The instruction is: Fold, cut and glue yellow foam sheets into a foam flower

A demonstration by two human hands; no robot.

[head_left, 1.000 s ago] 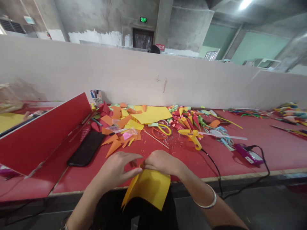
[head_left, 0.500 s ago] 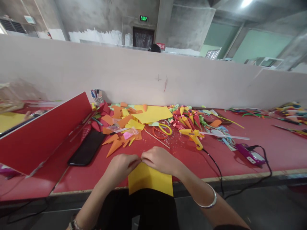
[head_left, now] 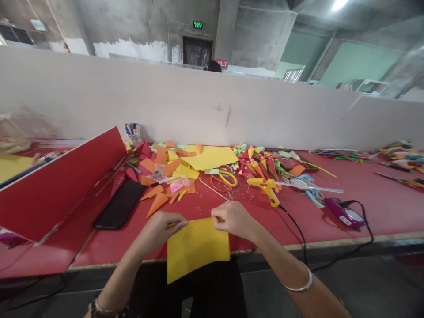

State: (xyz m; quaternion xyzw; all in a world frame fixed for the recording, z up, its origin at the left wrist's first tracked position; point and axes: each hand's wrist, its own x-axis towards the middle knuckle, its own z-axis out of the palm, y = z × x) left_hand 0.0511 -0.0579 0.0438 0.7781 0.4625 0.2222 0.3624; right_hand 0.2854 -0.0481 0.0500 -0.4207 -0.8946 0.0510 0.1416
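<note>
The left hand [head_left: 168, 226] and right hand [head_left: 233, 219], thumbs pressed to fingers, pinched the far edge of the yellow sheet [head_left: 198, 248]. The sheet extended past the near edge of the red table [head_left: 361, 187]. The far green sign [head_left: 198, 24] read "EXIT"; the red sign [head_left: 223, 64] was illegible.

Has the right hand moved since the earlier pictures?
Yes. Judged against the yellow glue gun, the right hand has shifted to the right, nearer to it, and now hides the near end of the thin stick.
</note>
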